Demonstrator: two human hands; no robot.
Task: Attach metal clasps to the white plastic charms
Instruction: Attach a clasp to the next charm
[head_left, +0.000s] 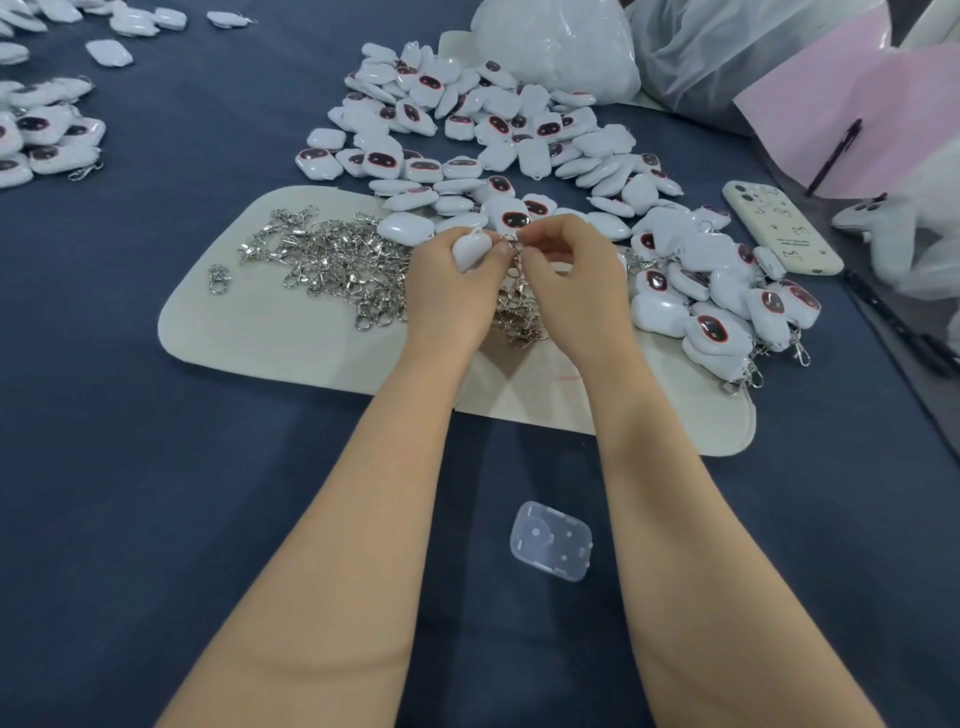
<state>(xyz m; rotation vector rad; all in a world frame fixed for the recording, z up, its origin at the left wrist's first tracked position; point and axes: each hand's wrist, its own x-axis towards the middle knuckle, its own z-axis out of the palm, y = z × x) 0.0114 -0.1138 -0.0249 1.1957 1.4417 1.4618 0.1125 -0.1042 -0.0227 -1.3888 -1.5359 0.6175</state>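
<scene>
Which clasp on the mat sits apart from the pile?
The lone clasp at the left end of the mat; the rest lie tangled in the pile.

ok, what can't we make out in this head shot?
All in the head view:
Join between the silver metal clasp and the white plastic charm: too small, and covered by the fingertips of the left hand and right hand.
Right part of the pile of loose silver clasps: hidden under both hands.
Back markings on the cream phone: blurred.
Top of the white plastic bag: cut off by the top edge.
</scene>
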